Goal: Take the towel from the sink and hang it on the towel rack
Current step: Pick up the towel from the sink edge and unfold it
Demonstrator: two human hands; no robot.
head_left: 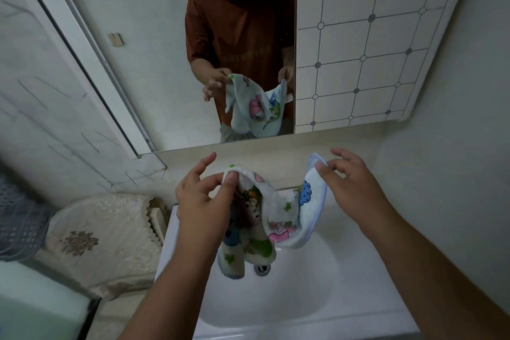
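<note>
A small white towel (281, 210) with cartoon prints hangs above the white sink (292, 298), lifted clear of the basin. My left hand (204, 201) pinches one top corner between thumb and fingers. My right hand (350, 188) pinches the opposite corner, which has a blue edge. The towel sags in a crumpled fold between both hands, its lowest end dangling near the drain (262, 268). No towel rack shows in this view.
A mirror (171, 63) on the wall ahead reflects a person holding the towel. Tiled wall (358, 44) lies to the right of it. A lace-covered object (102, 240) stands left of the sink, with a dark-framed unit (41, 309) at the lower left.
</note>
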